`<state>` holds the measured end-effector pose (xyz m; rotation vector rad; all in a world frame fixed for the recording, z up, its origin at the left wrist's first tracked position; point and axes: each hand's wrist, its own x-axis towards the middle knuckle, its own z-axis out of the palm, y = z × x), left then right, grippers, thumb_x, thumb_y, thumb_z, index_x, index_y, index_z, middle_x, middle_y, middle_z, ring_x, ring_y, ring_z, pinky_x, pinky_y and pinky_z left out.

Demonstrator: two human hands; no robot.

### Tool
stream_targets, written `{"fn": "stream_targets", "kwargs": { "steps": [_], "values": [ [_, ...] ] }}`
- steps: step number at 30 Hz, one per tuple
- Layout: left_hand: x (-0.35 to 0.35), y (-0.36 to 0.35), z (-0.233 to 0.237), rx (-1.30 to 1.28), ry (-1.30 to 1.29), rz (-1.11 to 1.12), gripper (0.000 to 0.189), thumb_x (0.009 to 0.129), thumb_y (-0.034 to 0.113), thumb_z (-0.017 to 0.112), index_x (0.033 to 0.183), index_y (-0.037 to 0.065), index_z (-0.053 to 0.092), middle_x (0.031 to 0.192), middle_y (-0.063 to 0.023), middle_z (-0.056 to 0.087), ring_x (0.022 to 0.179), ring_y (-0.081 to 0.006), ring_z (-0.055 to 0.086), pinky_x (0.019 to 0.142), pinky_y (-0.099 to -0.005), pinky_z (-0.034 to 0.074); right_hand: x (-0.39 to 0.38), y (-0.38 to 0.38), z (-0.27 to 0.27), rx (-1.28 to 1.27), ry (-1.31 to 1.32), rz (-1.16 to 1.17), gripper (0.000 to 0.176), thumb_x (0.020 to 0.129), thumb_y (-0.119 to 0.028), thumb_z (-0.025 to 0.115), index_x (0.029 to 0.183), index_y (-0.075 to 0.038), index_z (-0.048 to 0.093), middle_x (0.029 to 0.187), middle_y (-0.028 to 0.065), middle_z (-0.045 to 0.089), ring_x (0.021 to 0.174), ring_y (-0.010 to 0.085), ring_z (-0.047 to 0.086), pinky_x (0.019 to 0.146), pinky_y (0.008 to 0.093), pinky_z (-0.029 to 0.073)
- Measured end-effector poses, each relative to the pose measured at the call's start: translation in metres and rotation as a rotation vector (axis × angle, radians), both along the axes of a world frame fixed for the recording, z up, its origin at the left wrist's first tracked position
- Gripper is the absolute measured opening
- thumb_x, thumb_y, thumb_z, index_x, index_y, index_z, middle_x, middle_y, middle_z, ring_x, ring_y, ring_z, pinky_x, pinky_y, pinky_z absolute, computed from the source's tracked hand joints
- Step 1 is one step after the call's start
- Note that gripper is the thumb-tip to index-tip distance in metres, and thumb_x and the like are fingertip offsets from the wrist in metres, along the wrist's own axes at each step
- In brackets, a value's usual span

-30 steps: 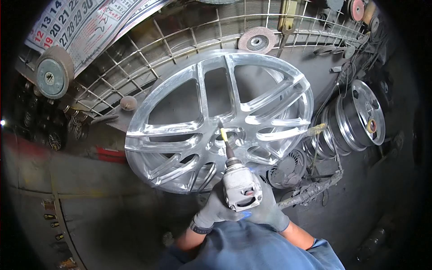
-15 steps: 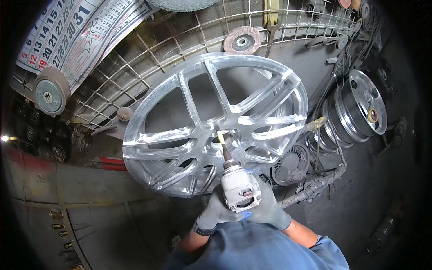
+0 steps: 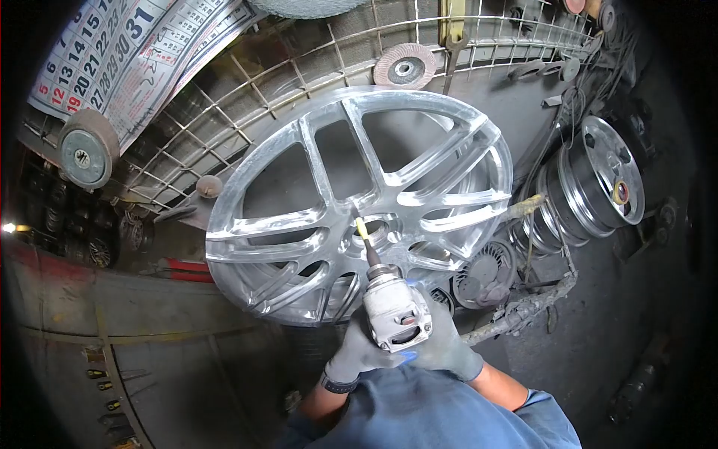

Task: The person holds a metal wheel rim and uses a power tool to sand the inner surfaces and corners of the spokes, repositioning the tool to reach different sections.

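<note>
A dusty, pale die grinder [image 3: 396, 313] points away from me, with a thin yellow-banded bit [image 3: 362, 227] at its front. My left hand [image 3: 353, 350], in a grey glove, is wrapped round its left side. On the right side, my right hand [image 3: 444, 343], gloved too, closes round the same body. The bit's tip overlaps the hub of a large bare-metal alloy wheel [image 3: 357, 200], just left of the centre bore. This wheel faces me, its paired spokes partly shiny and partly dull grey.
Behind the wheel runs a wire grid [image 3: 224, 112] with a flap disc [image 3: 404, 66], a sanding wheel [image 3: 86, 152] and a calendar [image 3: 123, 63]. Other wheels, including a polished rim [image 3: 583, 183], stand at the right beside a crusted bar [image 3: 527, 307]. Yellow-handled tools [image 3: 97, 374] lie lower left.
The grinder has shifted slightly left, and its bit's tip now overlaps the hub a little further left. Both hands keep their grip.
</note>
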<state>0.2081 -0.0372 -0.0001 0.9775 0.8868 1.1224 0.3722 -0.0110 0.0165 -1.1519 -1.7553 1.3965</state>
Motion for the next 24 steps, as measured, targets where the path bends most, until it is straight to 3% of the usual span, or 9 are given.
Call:
{"fn": "stream_targets", "kwargs": {
  "steps": [5,12,14,15,17,18,20,21,24],
  "values": [
    [0.001,-0.001,0.018,0.034,0.075,0.013,0.084,0.059,0.021,0.087,0.130,-0.002,0.048,0.122,-0.0109,0.061,0.112,-0.0191,0.060,0.098,-0.0338,0.047,0.000,0.000,-0.015,0.154,0.123,0.071,0.058,0.073,-0.031,0.077,0.121,-0.004,0.059,0.115,0.0177,0.061,0.106,0.0349,0.060,0.091,0.0414,0.047],
    [0.009,0.006,-0.006,0.000,0.090,0.020,0.084,0.060,0.023,0.087,0.130,-0.002,0.048,0.122,-0.0117,0.060,0.113,-0.0212,0.059,0.099,-0.0354,0.046,0.009,0.004,-0.011,0.072,0.074,0.013,0.058,0.072,-0.029,0.077,0.121,-0.004,0.059,0.118,0.0178,0.060,0.107,0.0347,0.060,0.091,0.0408,0.048],
    [0.007,0.011,-0.013,0.131,0.181,-0.149,0.058,0.094,0.039,0.055,0.138,0.006,0.038,0.132,-0.0121,0.054,0.117,-0.0255,0.058,0.099,-0.0410,0.049,0.012,0.007,-0.019,0.232,-0.037,0.039,0.087,0.069,-0.033,0.082,0.134,0.003,0.037,0.113,0.0198,0.063,0.102,0.0346,0.065,0.084,0.0394,0.052],
    [0.007,0.010,-0.018,0.131,0.181,-0.145,0.058,0.094,0.039,0.055,0.138,0.006,0.038,0.132,-0.0121,0.054,0.117,-0.0255,0.058,0.099,-0.0410,0.049,0.012,0.007,-0.015,0.233,-0.037,0.042,0.087,0.069,-0.033,0.082,0.134,0.003,0.037,0.113,0.0198,0.063,0.102,0.0346,0.065,0.084,0.0394,0.052],
    [0.005,0.006,-0.025,0.017,0.122,-0.109,0.051,0.102,0.041,0.032,0.138,0.007,0.040,0.134,-0.0128,0.053,0.118,-0.0276,0.058,0.100,-0.0434,0.048,0.009,0.006,-0.005,0.053,0.050,0.011,0.058,0.073,-0.030,0.076,0.121,-0.004,0.058,0.116,0.0163,0.061,0.103,0.0336,0.061,0.090,0.0395,0.049],
    [0.006,0.005,-0.020,0.015,0.124,-0.104,0.051,0.102,0.041,0.032,0.138,0.007,0.040,0.134,-0.0128,0.053,0.118,-0.0276,0.058,0.100,-0.0434,0.048,0.007,0.005,-0.005,0.052,0.053,0.016,0.058,0.073,-0.030,0.076,0.121,-0.004,0.058,0.116,0.0163,0.061,0.103,0.0336,0.061,0.090,0.0395,0.049],
    [0.009,0.001,-0.007,-0.172,-0.083,0.049,0.086,0.060,0.023,0.088,0.131,-0.001,0.046,0.123,-0.0114,0.059,0.114,-0.0208,0.058,0.100,-0.0347,0.045,0.004,0.005,-0.009,0.067,0.116,0.013,0.059,0.071,-0.030,0.077,0.121,-0.004,0.058,0.113,0.0157,0.062,0.101,0.0336,0.063,0.089,0.0399,0.049],
    [0.009,0.001,-0.008,-0.173,-0.085,0.056,0.086,0.060,0.023,0.088,0.131,-0.001,0.046,0.123,-0.0114,0.059,0.114,-0.0208,0.058,0.100,-0.0347,0.045,0.004,0.006,-0.012,0.065,0.114,0.021,0.059,0.071,-0.030,0.077,0.121,-0.004,0.058,0.113,0.0157,0.062,0.101,0.0336,0.063,0.089,0.0399,0.049],
    [0.011,0.008,-0.004,-0.201,-0.114,0.036,0.086,0.060,0.022,0.088,0.131,-0.001,0.046,0.123,-0.0115,0.059,0.114,-0.0205,0.058,0.100,-0.0352,0.044,0.008,0.008,-0.017,0.303,-0.036,0.072,0.084,0.071,-0.034,0.078,0.135,0.003,0.038,0.114,0.0193,0.061,0.101,0.0349,0.064,0.084,0.0405,0.051]
  ]
}}
